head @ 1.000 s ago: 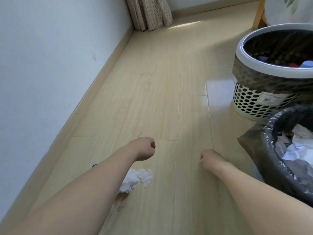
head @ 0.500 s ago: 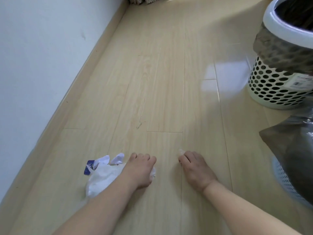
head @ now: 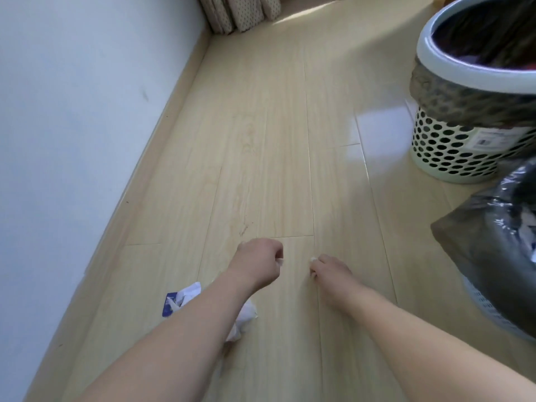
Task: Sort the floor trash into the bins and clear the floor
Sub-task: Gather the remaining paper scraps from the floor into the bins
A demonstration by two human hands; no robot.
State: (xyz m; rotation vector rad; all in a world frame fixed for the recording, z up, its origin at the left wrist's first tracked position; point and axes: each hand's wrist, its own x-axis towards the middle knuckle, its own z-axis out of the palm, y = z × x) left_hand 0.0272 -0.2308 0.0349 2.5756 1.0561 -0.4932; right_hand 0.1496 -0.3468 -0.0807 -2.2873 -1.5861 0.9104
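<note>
While crumpled white paper (head: 243, 314) lies on glossy planks, left hand (head: 256, 264) and right hand (head: 330, 269) each pinch small white scrap.

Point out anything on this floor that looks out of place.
Crumpled white paper with a blue scrap lies loose on the floor under the left forearm, not in either bin. Nothing else stands out.

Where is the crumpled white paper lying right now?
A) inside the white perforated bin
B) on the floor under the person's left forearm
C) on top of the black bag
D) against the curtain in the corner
B: the crumpled white paper lies on the wooden floor, partly hidden beneath the left forearm, apart from both bins.
</note>
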